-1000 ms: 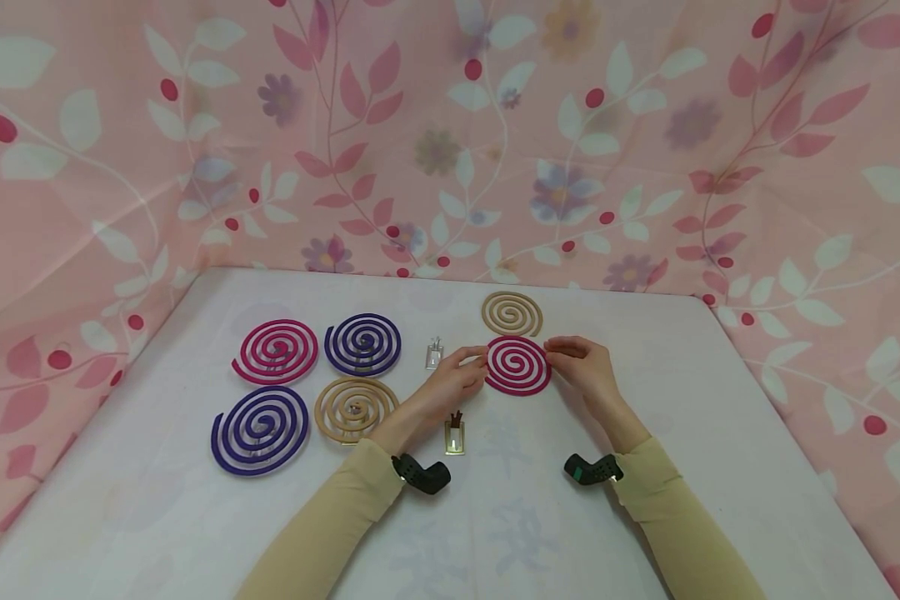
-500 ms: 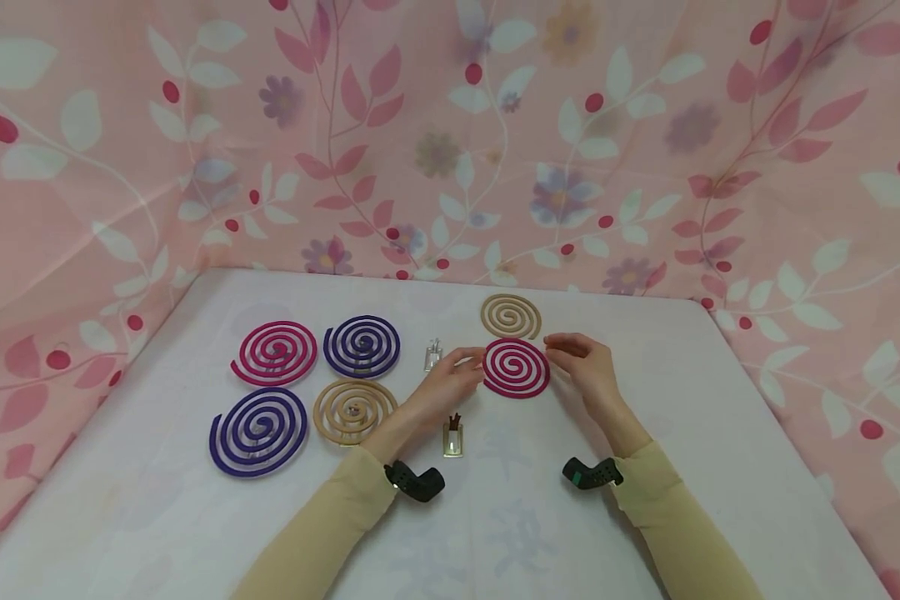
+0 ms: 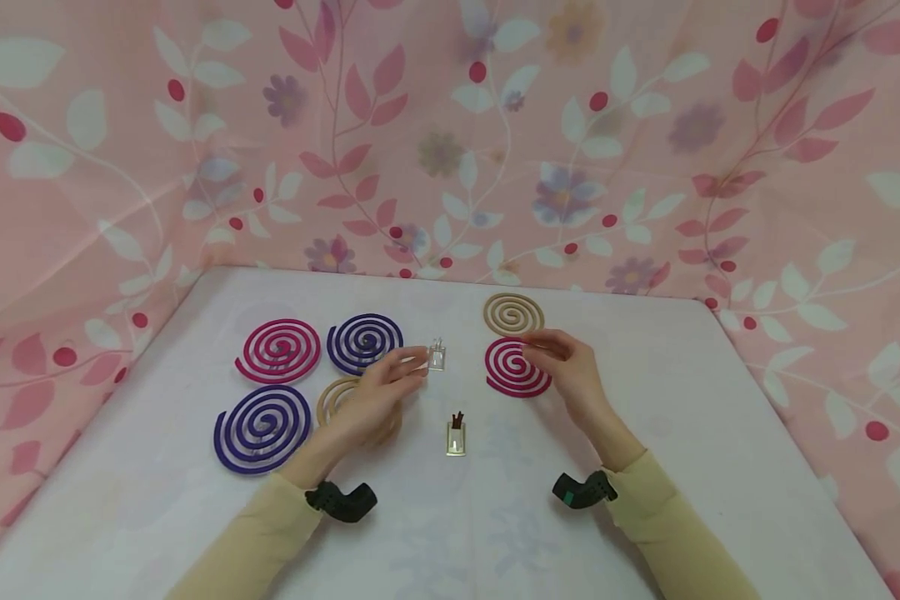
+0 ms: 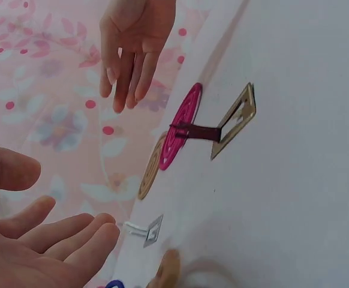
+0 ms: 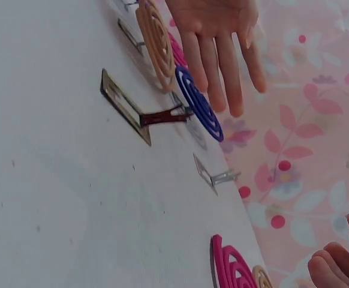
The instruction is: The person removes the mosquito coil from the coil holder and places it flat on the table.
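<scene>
My left hand (image 3: 371,400) hovers above a tan mosquito coil (image 3: 332,402), hiding most of it; its fingertips are near a silver metal coil stand (image 3: 437,358). Nothing is in its relaxed fingers, seen from the side in the left wrist view. A flat pink mosquito coil (image 3: 508,377) lies beneath the fingertips of my right hand (image 3: 573,379). The left wrist view shows that hand (image 4: 140,42) raised off the table with its fingers loosely extended, holding nothing. Between my arms stands a gold coil stand (image 3: 456,437) with brown upright prongs.
Behind the flat pink coil lies another tan coil (image 3: 513,314). On the left, a pink coil (image 3: 279,352) and two purple coils (image 3: 365,343) sit raised on stands. A floral pink curtain (image 3: 450,150) surrounds the white table (image 3: 690,383).
My left hand has left the flat pink coil's edge and moved left, over the raised tan coil. The right hand has shifted slightly left, over the pink coil.
</scene>
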`<state>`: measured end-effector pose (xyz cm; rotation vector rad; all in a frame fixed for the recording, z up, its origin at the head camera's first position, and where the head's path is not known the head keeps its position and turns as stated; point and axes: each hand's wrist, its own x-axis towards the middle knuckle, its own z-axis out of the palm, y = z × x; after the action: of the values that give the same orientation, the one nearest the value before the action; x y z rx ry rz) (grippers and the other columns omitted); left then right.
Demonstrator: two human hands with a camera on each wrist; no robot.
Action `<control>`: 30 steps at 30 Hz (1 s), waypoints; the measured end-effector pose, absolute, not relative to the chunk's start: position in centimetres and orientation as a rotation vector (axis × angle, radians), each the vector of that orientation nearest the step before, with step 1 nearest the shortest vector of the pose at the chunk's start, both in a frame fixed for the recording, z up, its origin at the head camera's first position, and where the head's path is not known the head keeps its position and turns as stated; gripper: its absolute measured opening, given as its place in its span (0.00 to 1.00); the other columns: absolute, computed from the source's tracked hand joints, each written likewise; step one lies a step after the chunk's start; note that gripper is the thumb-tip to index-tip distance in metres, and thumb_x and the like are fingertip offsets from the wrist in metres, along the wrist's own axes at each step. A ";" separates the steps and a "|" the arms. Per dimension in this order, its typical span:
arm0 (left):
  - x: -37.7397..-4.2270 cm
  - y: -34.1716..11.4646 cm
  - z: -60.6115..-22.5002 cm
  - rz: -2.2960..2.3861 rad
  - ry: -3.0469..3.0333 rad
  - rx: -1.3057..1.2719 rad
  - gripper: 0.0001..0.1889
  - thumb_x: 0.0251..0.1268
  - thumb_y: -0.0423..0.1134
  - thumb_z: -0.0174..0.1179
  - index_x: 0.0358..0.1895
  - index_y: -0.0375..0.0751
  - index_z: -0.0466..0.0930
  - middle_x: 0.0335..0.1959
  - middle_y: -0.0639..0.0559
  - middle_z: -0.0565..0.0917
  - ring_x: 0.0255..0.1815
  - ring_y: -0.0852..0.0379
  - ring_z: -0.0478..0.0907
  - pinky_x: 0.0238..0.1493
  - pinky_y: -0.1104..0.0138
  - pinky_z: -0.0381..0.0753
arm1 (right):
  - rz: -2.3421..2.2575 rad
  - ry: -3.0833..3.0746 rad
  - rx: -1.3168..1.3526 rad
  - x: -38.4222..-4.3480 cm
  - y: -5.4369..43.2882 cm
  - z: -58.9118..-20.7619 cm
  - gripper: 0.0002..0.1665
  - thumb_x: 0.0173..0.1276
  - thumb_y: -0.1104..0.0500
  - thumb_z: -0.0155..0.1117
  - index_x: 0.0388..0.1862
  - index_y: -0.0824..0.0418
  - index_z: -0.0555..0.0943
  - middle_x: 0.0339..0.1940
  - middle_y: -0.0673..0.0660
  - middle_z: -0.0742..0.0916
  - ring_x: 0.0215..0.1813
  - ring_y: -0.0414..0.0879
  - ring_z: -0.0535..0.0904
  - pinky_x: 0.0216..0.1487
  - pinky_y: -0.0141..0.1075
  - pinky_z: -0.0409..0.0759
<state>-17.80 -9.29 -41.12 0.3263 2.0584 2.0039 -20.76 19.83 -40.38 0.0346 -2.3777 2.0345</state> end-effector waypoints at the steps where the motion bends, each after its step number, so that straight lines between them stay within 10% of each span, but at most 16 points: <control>1: -17.5 -10.1 -40.9 1.978 2.098 0.342 0.25 0.74 0.29 0.51 0.71 0.28 0.63 0.72 0.31 0.68 0.73 0.37 0.66 0.72 0.59 0.69 | 2.042 -2.377 0.044 -20.6 19.4 -40.3 0.20 0.69 0.66 0.66 0.59 0.69 0.79 0.59 0.70 0.82 0.51 0.37 0.83 0.53 0.24 0.81; 10: -16.8 -16.9 -39.7 1.792 2.262 0.370 0.25 0.77 0.41 0.54 0.72 0.39 0.65 0.72 0.37 0.71 0.73 0.43 0.68 0.60 0.81 0.71 | 2.100 -2.391 0.182 -19.0 14.7 -38.5 0.20 0.68 0.66 0.66 0.59 0.66 0.80 0.59 0.65 0.84 0.61 0.54 0.81 0.54 0.27 0.82; 30: -18.6 -24.3 -40.5 1.644 2.263 0.499 0.27 0.70 0.37 0.62 0.68 0.30 0.69 0.67 0.30 0.73 0.68 0.34 0.71 0.58 0.77 0.77 | 2.262 -2.386 0.272 -17.4 7.5 -37.5 0.24 0.65 0.66 0.69 0.61 0.61 0.80 0.60 0.55 0.84 0.65 0.55 0.78 0.63 0.40 0.80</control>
<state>-18.60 -24.27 -40.54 0.4989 2.2632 1.6442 -17.44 7.52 -37.48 0.2715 -2.3861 2.2624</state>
